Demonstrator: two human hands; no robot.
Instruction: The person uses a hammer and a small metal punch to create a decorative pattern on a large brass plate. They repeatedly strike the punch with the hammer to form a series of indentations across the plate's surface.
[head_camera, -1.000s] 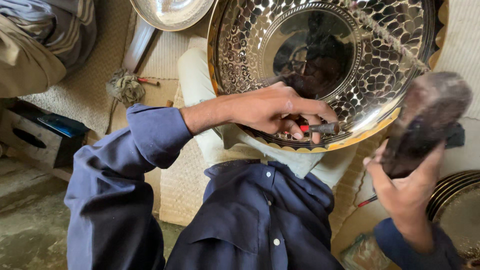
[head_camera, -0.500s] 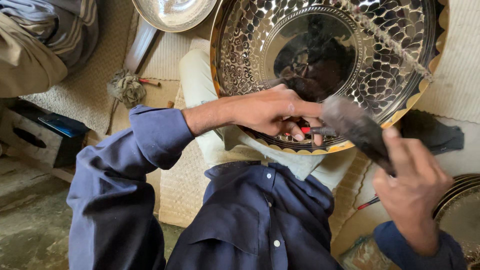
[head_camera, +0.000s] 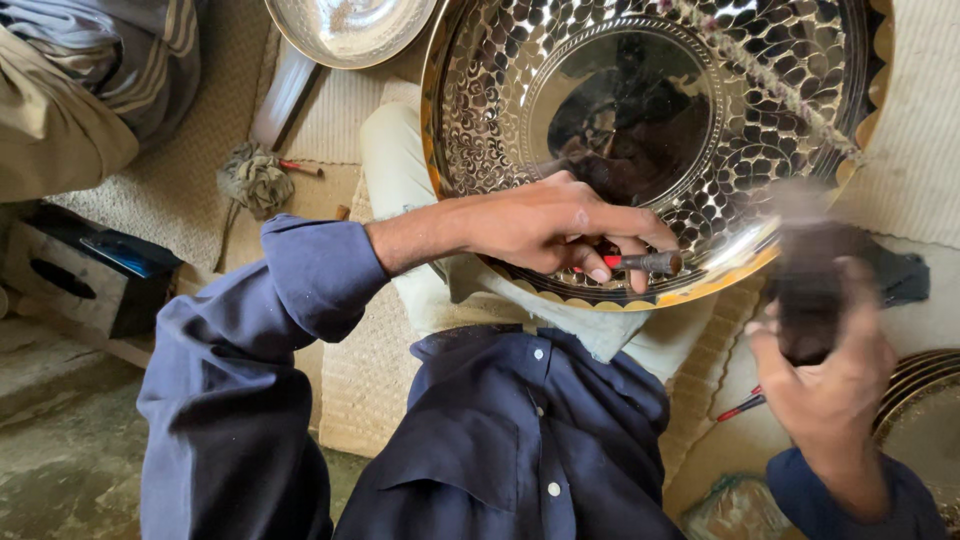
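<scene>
A large shiny engraved metal tray (head_camera: 640, 110) with a gold scalloped rim rests tilted on my lap. My left hand (head_camera: 545, 225) lies on its lower rim and grips a short metal punch (head_camera: 650, 263) with a red mark, its tip against the tray's edge. My right hand (head_camera: 830, 360) is blurred to the right of the tray. It holds a dark mallet (head_camera: 815, 290), raised clear of the punch. I wear a dark blue shirt (head_camera: 520, 440).
A second metal dish (head_camera: 345, 25) lies at the top. A rag bundle (head_camera: 255, 178) sits on the woven mat at left, beside a wooden box (head_camera: 70, 285). Stacked trays (head_camera: 925, 400) stand at right, a red pen (head_camera: 740, 407) beside them.
My right hand swung the mallet down onto the punch half a second ago and has now pulled it back to the right. My left hand and the punch stayed put.
</scene>
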